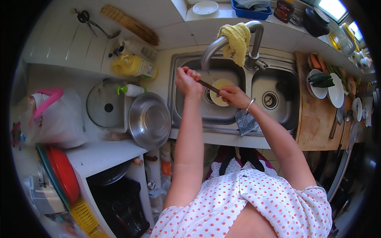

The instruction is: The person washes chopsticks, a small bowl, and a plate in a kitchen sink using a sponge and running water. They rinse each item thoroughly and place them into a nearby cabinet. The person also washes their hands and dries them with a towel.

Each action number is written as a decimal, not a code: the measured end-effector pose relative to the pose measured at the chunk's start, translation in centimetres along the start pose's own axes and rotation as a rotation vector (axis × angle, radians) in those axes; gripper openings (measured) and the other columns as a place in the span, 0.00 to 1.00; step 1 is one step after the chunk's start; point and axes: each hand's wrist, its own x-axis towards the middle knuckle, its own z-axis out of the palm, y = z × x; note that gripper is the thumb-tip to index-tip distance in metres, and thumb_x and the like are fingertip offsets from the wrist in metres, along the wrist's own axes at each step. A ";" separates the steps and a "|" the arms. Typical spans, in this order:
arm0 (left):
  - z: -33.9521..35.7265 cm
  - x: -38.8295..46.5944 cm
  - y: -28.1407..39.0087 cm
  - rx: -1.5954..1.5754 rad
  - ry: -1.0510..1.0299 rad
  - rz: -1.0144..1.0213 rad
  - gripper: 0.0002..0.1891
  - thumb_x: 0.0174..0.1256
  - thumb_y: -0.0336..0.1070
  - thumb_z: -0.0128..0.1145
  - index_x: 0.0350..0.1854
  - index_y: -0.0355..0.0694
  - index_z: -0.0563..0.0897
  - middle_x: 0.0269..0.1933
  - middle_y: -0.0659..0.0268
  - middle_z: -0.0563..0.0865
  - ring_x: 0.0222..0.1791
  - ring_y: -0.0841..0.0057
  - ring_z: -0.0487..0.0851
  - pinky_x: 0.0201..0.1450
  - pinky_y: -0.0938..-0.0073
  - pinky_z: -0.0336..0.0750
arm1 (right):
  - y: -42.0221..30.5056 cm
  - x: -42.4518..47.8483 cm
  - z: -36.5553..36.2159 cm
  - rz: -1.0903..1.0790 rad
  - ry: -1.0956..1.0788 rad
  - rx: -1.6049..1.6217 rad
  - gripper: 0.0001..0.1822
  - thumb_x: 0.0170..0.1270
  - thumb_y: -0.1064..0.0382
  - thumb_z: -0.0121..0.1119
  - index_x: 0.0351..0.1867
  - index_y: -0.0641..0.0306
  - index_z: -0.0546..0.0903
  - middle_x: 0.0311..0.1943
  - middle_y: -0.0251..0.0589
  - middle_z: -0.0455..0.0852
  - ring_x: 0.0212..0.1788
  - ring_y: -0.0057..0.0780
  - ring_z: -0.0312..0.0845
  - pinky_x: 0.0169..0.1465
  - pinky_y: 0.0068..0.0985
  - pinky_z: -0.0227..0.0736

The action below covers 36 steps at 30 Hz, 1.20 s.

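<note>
Over the left basin of a steel double sink (174,98), my left hand (189,79) is closed near the upper left end of a thin dark stick-like utensil (209,86). My right hand (233,95) grips its other end. Whether these are chopsticks or a handle, I cannot tell. Below them a round pale-yellow bowl or its contents (219,84) rests in the basin beside the drain, partly hidden by my right hand. A yellow cloth (236,41) hangs over the curved steel faucet (256,44). A grey cloth (246,122) drapes over the sink's front edge.
Left of the sink stand a steel basin (150,120), a green-topped pump bottle (132,90) and a yellow jug (135,67). On the right, a wooden board (309,125) bears white bowls, cucumber pieces (321,80), a cleaver (337,116) and a ladle (347,116).
</note>
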 end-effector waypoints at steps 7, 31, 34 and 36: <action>-1.1 -1.7 -1.5 -0.127 -0.158 -0.310 0.18 0.69 0.48 0.42 0.21 0.43 0.68 0.14 0.73 0.59 0.15 0.82 0.54 0.22 0.77 0.55 | 5.2 0.6 0.6 0.203 0.554 -0.398 0.30 0.64 0.40 0.43 0.18 0.63 0.80 0.19 0.46 0.81 0.25 0.43 0.79 0.33 0.34 0.71; -0.6 -4.8 -2.0 0.564 -0.498 0.205 0.07 0.71 0.30 0.41 0.39 0.36 0.75 0.38 0.64 0.80 0.40 0.79 0.78 0.48 0.76 0.72 | 9.2 5.7 2.2 -0.032 0.749 0.023 0.23 0.61 0.48 0.48 0.22 0.68 0.81 0.20 0.46 0.82 0.22 0.35 0.77 0.33 0.28 0.68; 0.2 -4.7 -1.9 0.587 -0.522 0.225 0.07 0.71 0.29 0.41 0.39 0.37 0.75 0.38 0.65 0.81 0.40 0.79 0.78 0.47 0.77 0.71 | 9.5 4.6 0.5 -0.120 0.826 -0.003 0.20 0.61 0.52 0.49 0.24 0.68 0.82 0.23 0.46 0.83 0.24 0.32 0.78 0.34 0.27 0.70; 0.5 -5.1 -1.9 0.626 -0.555 0.274 0.07 0.71 0.29 0.42 0.40 0.38 0.75 0.38 0.65 0.81 0.41 0.79 0.79 0.49 0.77 0.71 | 8.6 2.3 -1.5 -0.048 0.784 0.237 0.10 0.62 0.65 0.51 0.33 0.69 0.82 0.25 0.38 0.84 0.30 0.22 0.79 0.37 0.18 0.71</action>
